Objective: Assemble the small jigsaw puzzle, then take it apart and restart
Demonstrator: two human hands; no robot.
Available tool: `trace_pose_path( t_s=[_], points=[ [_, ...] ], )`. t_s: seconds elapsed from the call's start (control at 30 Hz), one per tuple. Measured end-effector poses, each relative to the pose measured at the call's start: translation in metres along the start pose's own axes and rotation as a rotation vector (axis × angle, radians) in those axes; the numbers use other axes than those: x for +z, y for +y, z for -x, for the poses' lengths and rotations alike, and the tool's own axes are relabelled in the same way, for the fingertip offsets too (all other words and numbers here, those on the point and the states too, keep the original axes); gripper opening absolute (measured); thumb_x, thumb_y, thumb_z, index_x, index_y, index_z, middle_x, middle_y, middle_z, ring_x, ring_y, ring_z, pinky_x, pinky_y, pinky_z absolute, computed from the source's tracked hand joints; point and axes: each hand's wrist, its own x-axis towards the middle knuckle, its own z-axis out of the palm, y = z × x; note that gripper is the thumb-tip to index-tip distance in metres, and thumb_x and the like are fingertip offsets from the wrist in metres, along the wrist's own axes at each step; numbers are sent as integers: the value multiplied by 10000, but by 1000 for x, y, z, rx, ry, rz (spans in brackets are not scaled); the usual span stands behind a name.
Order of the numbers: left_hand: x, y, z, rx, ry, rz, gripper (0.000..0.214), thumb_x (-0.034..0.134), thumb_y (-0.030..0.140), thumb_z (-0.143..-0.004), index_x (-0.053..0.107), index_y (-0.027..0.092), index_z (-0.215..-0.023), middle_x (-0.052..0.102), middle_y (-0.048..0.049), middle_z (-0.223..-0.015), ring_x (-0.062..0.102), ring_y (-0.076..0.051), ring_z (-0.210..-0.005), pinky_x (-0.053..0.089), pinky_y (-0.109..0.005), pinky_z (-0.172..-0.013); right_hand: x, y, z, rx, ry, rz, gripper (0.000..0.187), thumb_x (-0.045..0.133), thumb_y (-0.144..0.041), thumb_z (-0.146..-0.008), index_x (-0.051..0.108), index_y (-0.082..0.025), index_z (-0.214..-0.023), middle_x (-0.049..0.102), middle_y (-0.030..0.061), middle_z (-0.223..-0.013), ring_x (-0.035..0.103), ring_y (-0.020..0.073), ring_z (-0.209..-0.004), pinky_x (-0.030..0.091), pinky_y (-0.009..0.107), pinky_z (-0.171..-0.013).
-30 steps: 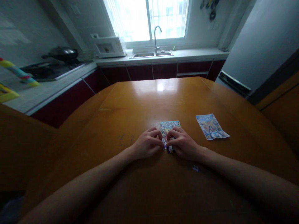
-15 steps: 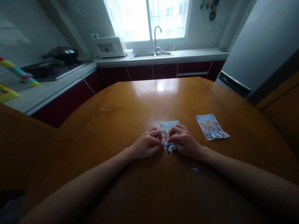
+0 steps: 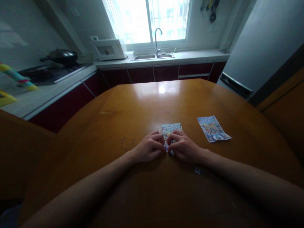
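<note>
the right hand [image 3: 184,147] has shifted toward the left hand [image 3: 150,147], covering the puzzle's [image 3: 169,127] near edge, seemingly the part being worked (both curled; can't tell if gripping).

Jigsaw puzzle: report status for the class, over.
Left hand at left edge of jigsaw puzzle; right hand over its right side. Puzzle flat, partly hidden by right hand. Loose piece lies apart, nearer the wearer.
</note>
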Motion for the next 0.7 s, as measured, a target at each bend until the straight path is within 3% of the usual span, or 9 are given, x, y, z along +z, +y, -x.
trace_pose_path(
  t_s=[0.17,0.37,0.53,0.7],
  points=[
    [-3,-2,-1,-11,132,56,275,527,51,-821,759,193,-780,598,-40,-808,514,-163,-821,418,-296,-749,0,5,-1,73,194,2,222,592,-64,-832,731,-219,-910,661,42,-891,535,209,-918,429,369,-850],
    [-4,-3,-2,-35,173,54,268,537,74,-831,767,197,-767,593,-38,-794,513,-162,-820,416,-296,-748,-16,1,-7,226,333,77,132,618,-132,-875,723,-179,-940,675,66,-870,556,213,-888,461,360,-812],
    [-2,-7,-1,-63,203,29,275,536,73,-825,764,202,-744,591,-34,-793,515,-161,-818,417,-306,-762,-29,-12,8,276,220,107,89,636,-145,-882,717,-180,-891,676,57,-868,566,205,-882,463,347,-807],
    [-1,-10,0,-69,202,21,270,535,77,-835,758,201,-745,591,-32,-802,518,-162,-828,416,-305,-758,-42,-30,59,438,36,139,144,587,-183,-923,717,-185,-860,657,59,-864,566,197,-851,461,344,-775]
  ],
)
